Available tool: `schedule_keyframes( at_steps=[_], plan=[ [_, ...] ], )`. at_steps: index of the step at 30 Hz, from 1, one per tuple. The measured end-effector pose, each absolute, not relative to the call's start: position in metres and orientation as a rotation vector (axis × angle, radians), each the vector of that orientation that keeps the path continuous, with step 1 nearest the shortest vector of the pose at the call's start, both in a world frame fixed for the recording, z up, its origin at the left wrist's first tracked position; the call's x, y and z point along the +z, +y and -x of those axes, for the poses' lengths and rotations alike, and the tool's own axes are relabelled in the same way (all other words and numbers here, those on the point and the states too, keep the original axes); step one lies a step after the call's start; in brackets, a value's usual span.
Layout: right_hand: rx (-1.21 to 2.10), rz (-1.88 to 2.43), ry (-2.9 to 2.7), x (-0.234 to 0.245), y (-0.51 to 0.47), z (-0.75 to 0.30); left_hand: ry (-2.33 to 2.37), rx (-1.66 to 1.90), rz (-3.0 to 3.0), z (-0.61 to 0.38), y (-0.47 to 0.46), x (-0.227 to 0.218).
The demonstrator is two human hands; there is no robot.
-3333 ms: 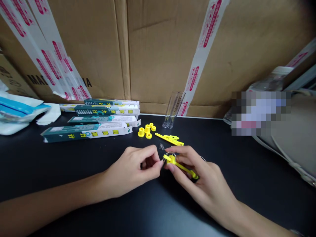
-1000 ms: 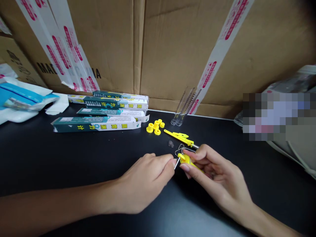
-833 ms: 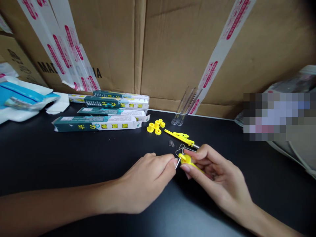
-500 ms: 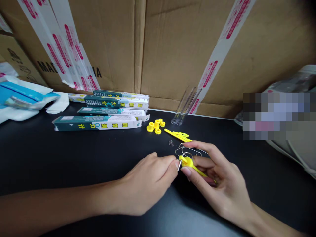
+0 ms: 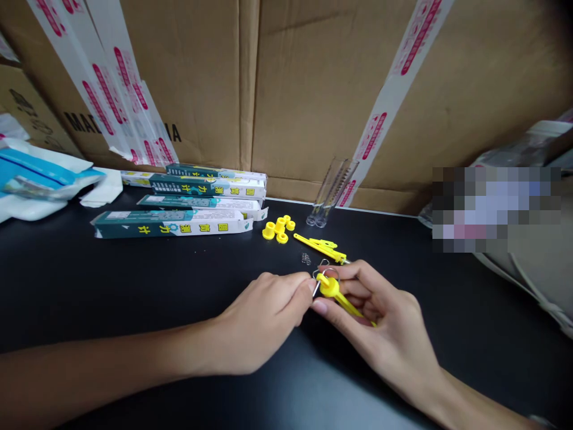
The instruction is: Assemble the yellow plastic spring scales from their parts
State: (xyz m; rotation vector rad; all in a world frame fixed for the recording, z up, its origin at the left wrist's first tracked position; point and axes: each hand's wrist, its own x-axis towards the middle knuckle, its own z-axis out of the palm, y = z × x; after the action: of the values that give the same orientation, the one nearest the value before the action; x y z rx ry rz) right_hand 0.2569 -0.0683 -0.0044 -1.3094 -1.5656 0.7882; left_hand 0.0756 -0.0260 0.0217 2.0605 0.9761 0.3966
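My right hand (image 5: 380, 322) is closed round a yellow plastic rod with a round cap (image 5: 333, 291), held just above the black table (image 5: 134, 280). My left hand (image 5: 264, 316) pinches a thin metal wire hook (image 5: 317, 286) at the rod's capped end. The two hands touch at the fingertips. A metal ring (image 5: 330, 272) shows at the cap. Just behind lie another yellow rod (image 5: 320, 248), a small spring (image 5: 306, 258) and several yellow caps (image 5: 277, 229).
Three long green-and-white boxes (image 5: 179, 221) lie at the back left. Clear tubes (image 5: 329, 194) lean on the taped cardboard wall (image 5: 313, 89). Blue-and-white plastic packets (image 5: 36, 185) sit far left; a grey bag (image 5: 519, 251) sits right.
Both hands stay together at the yellow rod's end. My right hand has turned the rod slightly and drawn it a little left; the wire and ring have shifted at the cap.
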Motion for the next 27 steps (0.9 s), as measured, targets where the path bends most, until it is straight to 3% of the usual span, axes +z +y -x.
schedule_keyframes(
  at_steps=[9,27],
  plan=[
    [0.477,1.336,-1.776,-0.002,-0.073,-0.256,0.932,0.272,-2.141,-0.074,-0.025,0.028],
    [0.254,1.269,-1.753,-0.012,-0.073,-0.256,0.851,0.412,-2.022,-0.074,-0.027,0.022]
  ],
)
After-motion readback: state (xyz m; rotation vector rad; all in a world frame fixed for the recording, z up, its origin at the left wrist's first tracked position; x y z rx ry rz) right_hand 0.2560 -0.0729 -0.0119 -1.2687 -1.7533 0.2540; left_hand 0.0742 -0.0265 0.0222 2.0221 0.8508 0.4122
